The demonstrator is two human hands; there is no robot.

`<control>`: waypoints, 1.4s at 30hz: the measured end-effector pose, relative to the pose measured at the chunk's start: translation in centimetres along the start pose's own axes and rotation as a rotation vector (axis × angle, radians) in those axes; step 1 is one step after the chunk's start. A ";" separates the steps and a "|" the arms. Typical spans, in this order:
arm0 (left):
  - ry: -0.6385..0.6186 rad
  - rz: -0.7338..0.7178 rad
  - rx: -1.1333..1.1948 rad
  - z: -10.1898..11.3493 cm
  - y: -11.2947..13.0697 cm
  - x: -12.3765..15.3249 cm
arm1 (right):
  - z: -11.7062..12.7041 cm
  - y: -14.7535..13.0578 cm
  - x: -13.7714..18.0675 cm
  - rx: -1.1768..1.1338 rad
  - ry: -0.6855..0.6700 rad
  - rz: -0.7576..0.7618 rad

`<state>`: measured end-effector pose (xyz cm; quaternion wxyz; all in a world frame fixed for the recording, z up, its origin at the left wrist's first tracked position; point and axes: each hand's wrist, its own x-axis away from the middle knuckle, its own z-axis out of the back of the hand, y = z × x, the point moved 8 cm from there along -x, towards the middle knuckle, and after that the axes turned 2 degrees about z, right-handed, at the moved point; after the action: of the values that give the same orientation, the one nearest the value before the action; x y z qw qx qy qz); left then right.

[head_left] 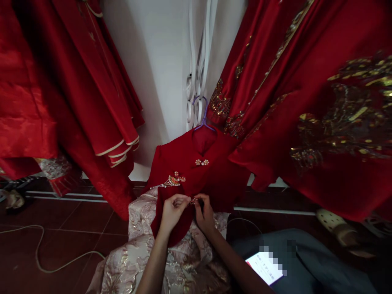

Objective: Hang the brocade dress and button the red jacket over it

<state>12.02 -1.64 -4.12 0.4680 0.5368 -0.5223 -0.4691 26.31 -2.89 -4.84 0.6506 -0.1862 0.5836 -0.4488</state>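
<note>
A red jacket point(183, 151) hangs from a purple hanger point(204, 118) in front of me. At its front, both hands pinch a small beaded clasp point(193, 201), one from each side. My left hand point(174, 208) is closed on the left part, thumb and forefinger together. My right hand point(204, 210) grips the right part in the same way. Whether the two halves are joined I cannot tell. Higher up sits another clasp point(201, 162) with pearly flowers. A beaded brooch point(174, 179) with dangling strands lies on the jacket's left side. Pale floral brocade fabric point(131, 249) shows below the jacket.
Red garments hang at left point(92, 81) and right point(269, 90), the right ones with gold sequins. White straps point(196, 61) hang behind the hanger. A lit phone point(265, 267) lies at lower right. A cable point(39, 249) runs over the tiled floor; a pale clog point(330, 220) stands right.
</note>
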 end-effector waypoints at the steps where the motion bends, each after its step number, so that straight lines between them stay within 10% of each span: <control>1: -0.006 0.023 0.045 0.0 0.1 -0.5 | 0.3 0.1 0.1 0.003 0.034 0.004; 9: 0.305 -0.018 0.298 1.1 0.7 -4.2 | 1.4 0.7 0.7 0.016 0.154 0.003; 16: 0.163 0.133 0.448 0.2 -0.2 -4.4 | 0.5 0.9 0.2 -0.053 0.055 -0.067; 24: 0.327 0.068 0.370 0.9 0.6 -3.8 | 0.3 1.5 0.3 -0.074 0.028 -0.092; 29: 0.048 0.122 0.280 -1.8 2.1 -3.7 | 0.4 1.4 0.2 -0.061 0.028 -0.099; 36: -0.102 -0.609 -0.576 -6.4 12.5 -5.0 | 0.4 0.8 0.0 -0.063 0.027 -0.087; 42: -0.146 -0.874 -1.155 -9.0 15.1 -6.7 | 0.5 0.8 0.0 -0.064 0.020 -0.091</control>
<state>19.02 4.93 12.07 0.4105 0.3311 0.0411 -0.8486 27.05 -2.57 -5.29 0.6174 -0.2288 0.5950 -0.4610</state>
